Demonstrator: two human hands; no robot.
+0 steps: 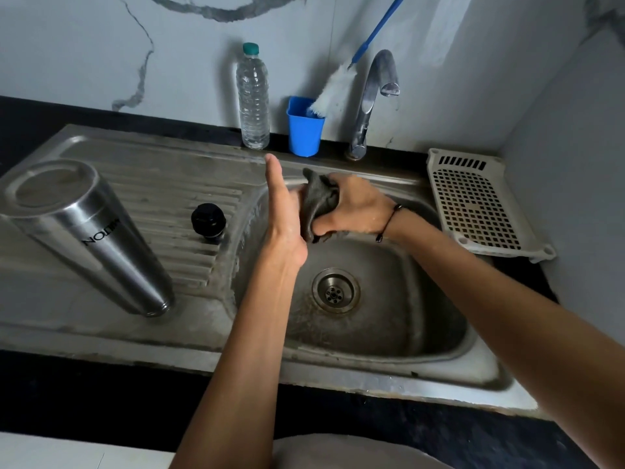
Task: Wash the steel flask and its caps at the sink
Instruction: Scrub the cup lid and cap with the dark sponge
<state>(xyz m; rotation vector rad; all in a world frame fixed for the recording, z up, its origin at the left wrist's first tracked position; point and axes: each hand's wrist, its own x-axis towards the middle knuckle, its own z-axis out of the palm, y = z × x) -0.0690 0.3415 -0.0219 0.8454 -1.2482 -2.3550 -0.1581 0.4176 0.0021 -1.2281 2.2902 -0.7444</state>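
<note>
Over the sink [372, 336] basin, the right hand [355, 208] grips a dark cloth [318, 204] against the flat, straight-fingered left hand [282, 211]; wring it firmly above the drain. Left of the basin, the steel flask [91, 231] stands inverted and the black cap [208, 221] sits on the drainboard, both apart from the hands.

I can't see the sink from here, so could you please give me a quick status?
Right hand grips grey cloth, left hand flat against it. Flask upside down on drainboard, black cap beside it. Tap off, nothing blocking.
</note>
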